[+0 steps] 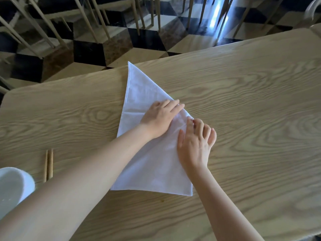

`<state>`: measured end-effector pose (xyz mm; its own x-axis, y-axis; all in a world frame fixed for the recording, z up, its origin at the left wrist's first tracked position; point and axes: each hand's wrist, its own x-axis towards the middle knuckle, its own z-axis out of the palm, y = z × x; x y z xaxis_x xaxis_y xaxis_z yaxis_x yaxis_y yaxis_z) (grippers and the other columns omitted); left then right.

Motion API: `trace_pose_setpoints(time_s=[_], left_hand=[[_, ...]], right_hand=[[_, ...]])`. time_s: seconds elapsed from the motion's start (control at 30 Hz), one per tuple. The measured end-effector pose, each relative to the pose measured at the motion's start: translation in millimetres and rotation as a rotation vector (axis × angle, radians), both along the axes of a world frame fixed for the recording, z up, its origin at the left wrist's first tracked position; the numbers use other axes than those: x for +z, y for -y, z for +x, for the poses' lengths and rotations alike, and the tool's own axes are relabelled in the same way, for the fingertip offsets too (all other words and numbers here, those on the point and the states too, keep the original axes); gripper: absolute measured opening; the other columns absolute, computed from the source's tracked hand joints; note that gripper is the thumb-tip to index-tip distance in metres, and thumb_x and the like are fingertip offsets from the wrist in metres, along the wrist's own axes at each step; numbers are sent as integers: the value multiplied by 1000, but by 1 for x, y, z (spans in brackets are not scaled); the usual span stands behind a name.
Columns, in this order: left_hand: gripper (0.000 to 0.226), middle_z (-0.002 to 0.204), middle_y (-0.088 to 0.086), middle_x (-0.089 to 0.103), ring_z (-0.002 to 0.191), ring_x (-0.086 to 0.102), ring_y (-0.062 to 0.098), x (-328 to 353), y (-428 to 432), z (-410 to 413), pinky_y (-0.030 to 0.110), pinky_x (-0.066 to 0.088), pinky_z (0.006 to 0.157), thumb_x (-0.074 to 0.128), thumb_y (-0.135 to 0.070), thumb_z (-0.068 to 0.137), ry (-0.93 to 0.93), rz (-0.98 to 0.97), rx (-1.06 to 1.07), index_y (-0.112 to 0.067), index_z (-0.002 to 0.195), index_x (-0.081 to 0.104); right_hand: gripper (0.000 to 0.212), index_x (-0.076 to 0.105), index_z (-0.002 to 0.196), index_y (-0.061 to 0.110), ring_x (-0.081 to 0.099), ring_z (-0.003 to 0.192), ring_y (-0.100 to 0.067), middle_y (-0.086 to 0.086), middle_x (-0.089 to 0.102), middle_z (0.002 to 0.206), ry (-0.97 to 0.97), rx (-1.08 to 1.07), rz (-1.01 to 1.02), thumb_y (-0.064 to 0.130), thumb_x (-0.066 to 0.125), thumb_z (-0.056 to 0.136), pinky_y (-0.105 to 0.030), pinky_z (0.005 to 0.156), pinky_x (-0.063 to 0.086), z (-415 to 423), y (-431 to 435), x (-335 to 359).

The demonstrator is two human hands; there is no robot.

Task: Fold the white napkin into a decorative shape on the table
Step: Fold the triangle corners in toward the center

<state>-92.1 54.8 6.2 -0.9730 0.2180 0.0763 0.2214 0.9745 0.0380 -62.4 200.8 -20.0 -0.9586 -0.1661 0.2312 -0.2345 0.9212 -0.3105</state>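
The white napkin point(140, 94) lies flat on the wooden table point(243, 101), folded into a long triangle whose tip points to the far edge. My left hand point(160, 117) rests palm down on the middle of the cloth, fingers together and pressing it flat. My right hand point(195, 145) sits just beside it at the napkin's right slanted edge, thumb and forefinger pinching the cloth at the fold. My forearms hide part of the napkin's near half.
A pair of wooden chopsticks point(48, 165) lies at the near left. A white bowl point(13, 186) stands at the left edge. Beyond the table's far edge are chair legs point(86, 20) on a chequered floor.
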Motion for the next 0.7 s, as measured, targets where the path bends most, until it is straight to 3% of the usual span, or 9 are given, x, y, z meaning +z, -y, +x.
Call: trace_pose_setpoints(time_s=[0.1, 0.2, 0.3, 0.33, 0.43, 0.5, 0.57, 0.63, 0.7], left_hand=[[44, 105, 5, 65, 94, 56, 25, 6, 8, -25, 33, 39, 77, 65, -6, 66, 2, -204, -54, -14, 109, 63], [28, 75, 4, 59, 78, 52, 25, 25, 14, -46, 31, 32, 74, 76, -9, 54, 30, -401, -126, -13, 77, 61], [8, 84, 11, 59, 84, 55, 30, 47, 18, -57, 36, 39, 80, 60, -16, 81, 189, -335, -246, -8, 84, 59], [13, 91, 11, 57, 89, 53, 31, 53, 19, -61, 37, 40, 79, 50, -19, 88, 263, -322, -242, -9, 89, 58], [16, 100, 8, 53, 85, 53, 30, 67, 24, -61, 34, 34, 61, 42, -22, 92, 403, -351, -219, -11, 93, 55], [10, 102, 5, 53, 77, 50, 27, 72, 27, -57, 36, 34, 58, 41, -17, 90, 443, -444, -238, -15, 92, 51], [15, 94, -1, 55, 88, 54, 28, 78, 33, -48, 35, 34, 54, 38, -7, 87, 503, -544, -188, -19, 88, 46], [23, 77, -6, 50, 105, 55, 29, 82, 38, -34, 27, 25, 49, 38, 1, 83, 519, -618, -117, -20, 85, 46], [23, 65, -5, 46, 83, 59, 27, 88, 42, -16, 25, 27, 59, 44, 4, 76, 496, -669, -111, -18, 81, 47]], right_hand=[[45, 48, 129, 10, 34, 106, -24, -7, 52, 117, -5, -16, 20, 28, 50, 88, -48, 105, 19, 0, 2, -2], [45, 49, 128, 9, 37, 105, -25, -8, 54, 116, -16, -29, 16, 28, 50, 87, -48, 104, 23, -1, 3, -2], [46, 49, 129, 10, 38, 107, -24, -7, 55, 116, -22, -31, -7, 28, 51, 87, -47, 105, 23, 0, 3, -2], [46, 49, 129, 10, 38, 108, -24, -6, 55, 117, -20, -31, -16, 29, 52, 87, -47, 105, 24, 1, 3, -1], [46, 49, 129, 11, 39, 109, -23, -5, 55, 117, -10, -32, -30, 29, 52, 87, -46, 106, 23, 1, 2, 0], [46, 49, 130, 10, 39, 110, -24, -6, 55, 118, 0, -32, -30, 29, 51, 88, -47, 107, 22, 1, 2, 0], [47, 48, 130, 9, 40, 110, -25, -6, 55, 118, 7, -34, -27, 29, 50, 88, -47, 107, 22, 1, 2, 1], [47, 47, 131, 9, 41, 110, -26, -6, 54, 118, 11, -33, -17, 29, 50, 88, -47, 108, 22, 1, 2, 1], [48, 46, 131, 9, 39, 111, -25, -6, 53, 118, 13, -32, -13, 29, 49, 88, -47, 107, 20, 0, 2, 1]])
